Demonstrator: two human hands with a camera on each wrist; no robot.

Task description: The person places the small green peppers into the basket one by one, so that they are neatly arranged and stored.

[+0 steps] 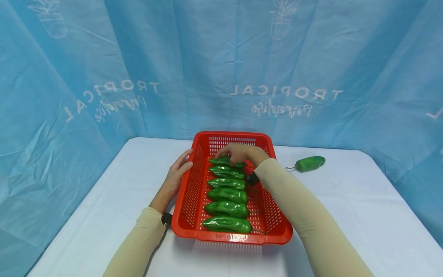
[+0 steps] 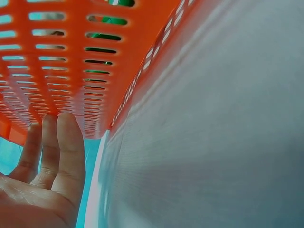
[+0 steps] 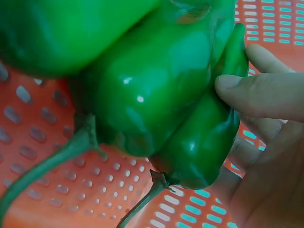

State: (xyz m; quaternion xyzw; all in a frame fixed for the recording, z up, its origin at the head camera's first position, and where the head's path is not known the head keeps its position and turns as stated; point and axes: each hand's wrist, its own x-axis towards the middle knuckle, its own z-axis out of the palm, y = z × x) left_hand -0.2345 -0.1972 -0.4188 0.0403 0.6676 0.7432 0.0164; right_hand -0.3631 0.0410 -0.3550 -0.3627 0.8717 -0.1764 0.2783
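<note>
A red plastic basket (image 1: 284, 235) with slotted walls stands on the table, holding several green peppers (image 1: 226, 209) laid crosswise in a row. At the row's far end, my right hand (image 1: 239, 152) holds the last green pepper (image 3: 199, 142), thumb on its upper side and fingers along the far side. This pepper lies against its neighbour (image 3: 147, 85), its stem pointing right in the head view. My left hand (image 1: 173, 179) touches the basket's left side near the rim. Its visible fingers (image 2: 70, 152) are fairly straight against the outer wall in the left wrist view.
Another green pepper (image 1: 310, 164) lies on the white tablecloth (image 1: 346, 204) to the right of the basket, stem toward it. A blue printed curtain (image 1: 214, 57) hangs behind the table and along its sides.
</note>
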